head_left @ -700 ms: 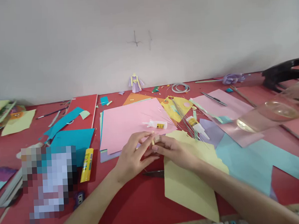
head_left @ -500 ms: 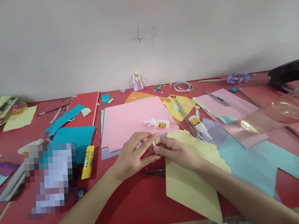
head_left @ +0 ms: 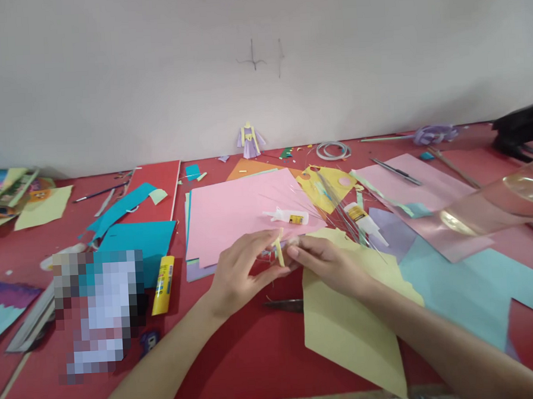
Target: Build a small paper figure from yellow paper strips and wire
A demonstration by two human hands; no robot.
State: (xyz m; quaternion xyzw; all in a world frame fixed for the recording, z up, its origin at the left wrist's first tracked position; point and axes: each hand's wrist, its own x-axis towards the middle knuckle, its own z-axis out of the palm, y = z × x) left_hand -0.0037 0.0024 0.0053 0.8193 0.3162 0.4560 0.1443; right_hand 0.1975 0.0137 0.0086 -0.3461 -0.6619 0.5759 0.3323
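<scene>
Between the thumb and fingers of my left hand [head_left: 246, 269] is a small pale yellow paper strip [head_left: 279, 252], held upright at its ends. My right hand [head_left: 321, 261] is close beside it, thumb and fingers pinched together; what they hold, if anything, is too small to make out. Below the hands lies a dark pointed metal tool [head_left: 284, 306], partly under the pale yellow sheet [head_left: 351, 332]. Just beyond the hands, a small white glue bottle [head_left: 289, 217] rests on the pink paper [head_left: 238, 216].
A second glue bottle [head_left: 365, 223] lies beside thin wires. At left are a yellow glue stick [head_left: 164, 285] and teal paper [head_left: 137, 242]. A small purple paper dress [head_left: 250, 141] stands by the wall. A clear bottle [head_left: 485, 206] lies at right, near light blue paper [head_left: 463, 290].
My hands have drawn slightly apart, and the yellow paper strip now shows more fully in the left fingers. The whole view has shifted a little.
</scene>
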